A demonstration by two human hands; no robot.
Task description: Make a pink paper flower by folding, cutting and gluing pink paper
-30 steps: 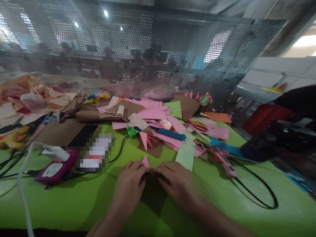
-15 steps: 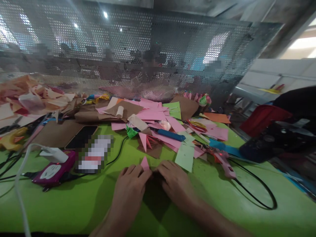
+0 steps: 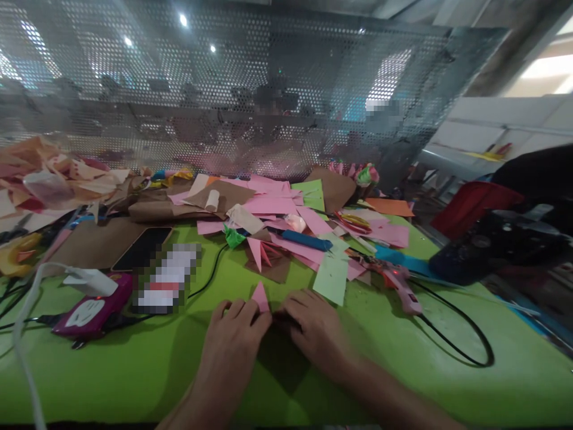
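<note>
My left hand (image 3: 233, 340) is closed on a small piece of folded pink paper (image 3: 259, 297), whose pointed tip sticks up past the fingers. Its lower part is hidden under the hand. Beside it, my right hand (image 3: 311, 325) rests low over the table with its fingers curled inward, their tips close to the left fingertips. What those fingers grip, if anything, is hidden from above. Just beyond the hands lies a pink folded paper piece with sharp points (image 3: 262, 254) on a brown paper scrap (image 3: 280, 269).
On the green table (image 3: 447, 382), a pink glue gun (image 3: 405, 289) lies right with its cord looped. A pale green sheet (image 3: 331, 278), a blue-handled tool (image 3: 307, 240) and paper scraps lie ahead. Left are a purple power strip (image 3: 94, 307) and a dark phone (image 3: 141, 249).
The view has shifted slightly, so the table things sit a little further left. Both hands stay in nearly the same pose around the pink paper.
</note>
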